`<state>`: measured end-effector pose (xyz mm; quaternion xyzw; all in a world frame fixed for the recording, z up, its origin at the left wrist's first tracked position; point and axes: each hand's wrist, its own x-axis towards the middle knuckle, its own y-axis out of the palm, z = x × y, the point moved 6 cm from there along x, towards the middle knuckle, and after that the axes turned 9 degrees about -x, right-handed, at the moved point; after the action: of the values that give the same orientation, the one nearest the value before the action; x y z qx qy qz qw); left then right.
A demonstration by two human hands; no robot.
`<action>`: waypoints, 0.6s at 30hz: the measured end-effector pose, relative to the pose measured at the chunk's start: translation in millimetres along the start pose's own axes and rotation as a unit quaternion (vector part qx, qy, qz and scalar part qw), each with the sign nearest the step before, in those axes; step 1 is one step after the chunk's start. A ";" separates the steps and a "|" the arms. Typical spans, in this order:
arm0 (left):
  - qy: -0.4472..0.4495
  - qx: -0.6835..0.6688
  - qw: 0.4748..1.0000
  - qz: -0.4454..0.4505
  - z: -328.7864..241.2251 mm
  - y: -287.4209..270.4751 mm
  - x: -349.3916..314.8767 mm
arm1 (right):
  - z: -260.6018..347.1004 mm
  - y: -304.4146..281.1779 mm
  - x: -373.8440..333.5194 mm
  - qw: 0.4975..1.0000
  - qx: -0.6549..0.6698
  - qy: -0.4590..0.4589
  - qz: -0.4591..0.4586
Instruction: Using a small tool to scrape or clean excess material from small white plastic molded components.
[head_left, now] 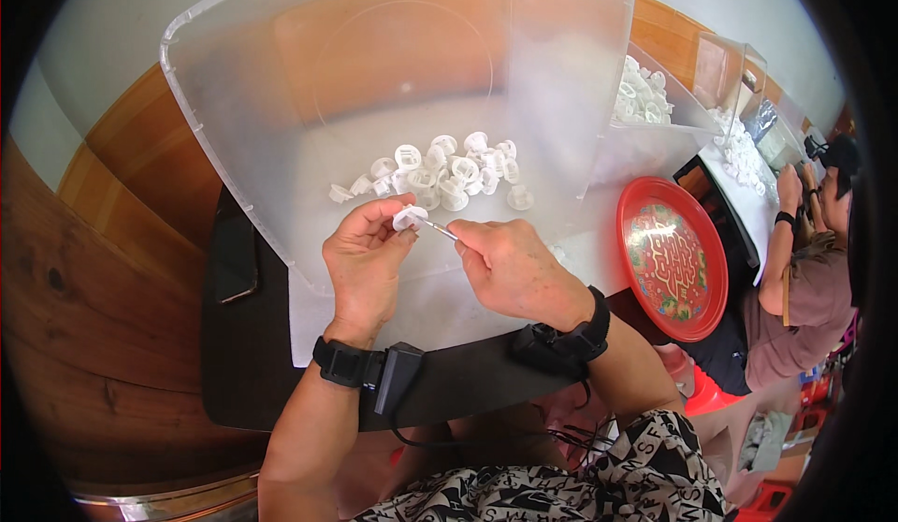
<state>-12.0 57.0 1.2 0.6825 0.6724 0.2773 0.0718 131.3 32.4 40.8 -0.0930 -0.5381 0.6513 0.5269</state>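
My left hand [363, 258] pinches a small round white plastic part [409, 218] between thumb and fingertips, its flat side tilted up. In my right hand [526, 271] is a slim metal tool [441, 230]; its thin end reaches the part, and whether it is a blade or a point is too small to tell. Just beyond my hands lies a loose heap of similar white plastic parts [453, 171]. They rest inside a large translucent plastic bin [552, 82], tipped so that its mouth is toward me.
A red patterned tray [625, 241] stands at the right. Behind it is another clear bin [645, 148] of white parts. Far right, a co-worker [795, 335] handles white pieces at a table. A dark phone [236, 265] lies left of the bin on the black table [243, 386].
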 end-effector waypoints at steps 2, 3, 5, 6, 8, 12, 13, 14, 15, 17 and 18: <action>0.005 0.001 1.000 0.002 -0.3 0.3 -0.3 | 0.2 2.4 -1.1 1.000 0.014 -0.005 -0.010; 0.006 0.006 1.000 0.003 -1.0 1.2 -0.5 | 0.5 2.9 -1.3 1.000 0.013 -0.005 -0.009; 0.008 0.011 1.000 0.004 -1.6 2.2 -0.8 | -0.3 5.4 -1.3 1.000 0.020 0.001 0.002; 0.007 0.015 1.000 0.006 -1.5 3.0 -1.1 | -0.6 5.9 -1.5 1.000 0.020 0.001 0.003; 0.008 0.018 1.000 0.008 -1.6 3.4 -1.7 | -0.7 5.8 -1.7 1.000 0.025 0.004 0.006; -0.001 0.055 0.998 0.014 2.5 2.7 -2.5 | -3.6 6.6 -2.1 0.999 0.017 0.002 0.028; -0.006 0.064 0.998 0.016 2.9 2.9 -2.9 | -5.0 6.5 -2.3 0.999 0.031 0.014 0.036; -0.006 0.064 0.998 0.016 2.4 2.9 -2.7 | -6.1 6.5 -2.2 0.998 0.045 0.027 0.044; -0.009 0.071 0.997 0.013 2.0 2.6 -2.0 | -5.2 5.6 -1.1 0.998 0.045 0.026 0.045; -0.010 0.077 0.997 0.012 0.8 0.9 0.2 | -5.7 6.0 2.6 0.994 0.065 0.052 0.068; -0.010 0.061 0.998 0.002 0.9 -2.3 1.3 | -3.7 3.8 4.2 0.994 0.064 0.050 0.068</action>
<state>-13.7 58.7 -0.3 0.6897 0.6859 0.2295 0.0362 129.7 38.4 38.1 -0.1274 -0.4609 0.7134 0.5123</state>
